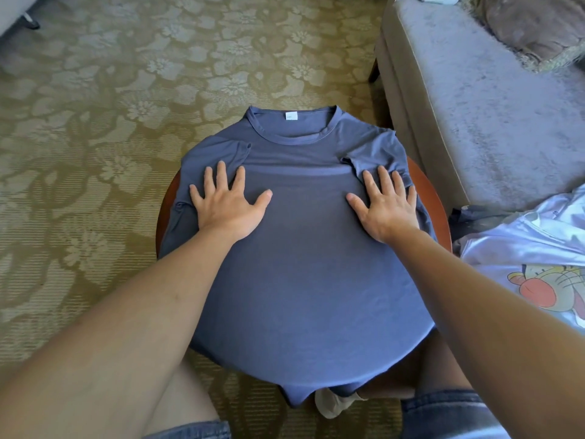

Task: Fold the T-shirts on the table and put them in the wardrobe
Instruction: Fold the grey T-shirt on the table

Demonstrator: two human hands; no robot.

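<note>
Slate-blue jersey T-shirt (304,264) lies spread, unfolded, on the round red-brown wooden table (438,210); left hand (226,205) and right hand (387,210) press it flat-fingered, grasping nothing; folding and wardrobe lie ahead

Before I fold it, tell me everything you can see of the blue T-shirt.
The blue T-shirt is plain, smooth thin fabric, round collar, white neck label. It lies spread on the round table, collar away, sleeves folded inward, hem hanging over the near edge. The left hand and right hand press flat on its chest.
</note>
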